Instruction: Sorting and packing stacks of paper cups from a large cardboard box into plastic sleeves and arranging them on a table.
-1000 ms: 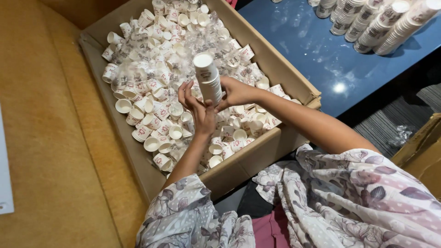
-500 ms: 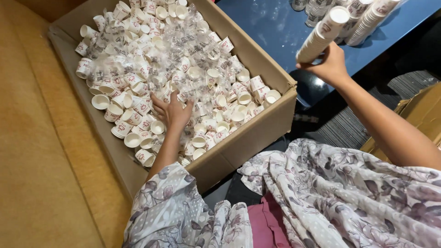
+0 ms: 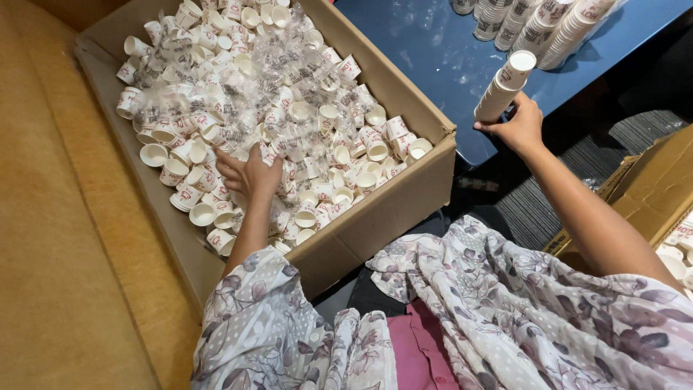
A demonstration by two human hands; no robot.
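Observation:
A large cardboard box (image 3: 404, 198) sits on a tan seat and is full of small white paper cups (image 3: 303, 108) with red print, some in clear plastic wrap. My left hand (image 3: 249, 172) rests palm-down on the loose cups near the box's front, fingers spread. My right hand (image 3: 518, 126) is stretched out over the blue table (image 3: 433, 65) and grips a short nested stack of cups (image 3: 504, 87), tilted with its mouth up and to the right.
Several long stacks of cups (image 3: 538, 25) lie on the blue table at the top right. Another cardboard box (image 3: 650, 191) with cups stands at the right edge. The tan cushion (image 3: 65, 289) fills the left. My floral-patterned clothing covers the bottom.
My right hand carried the cup stack out of the box and rightward over the blue table. My left hand stayed on the cups in the box.

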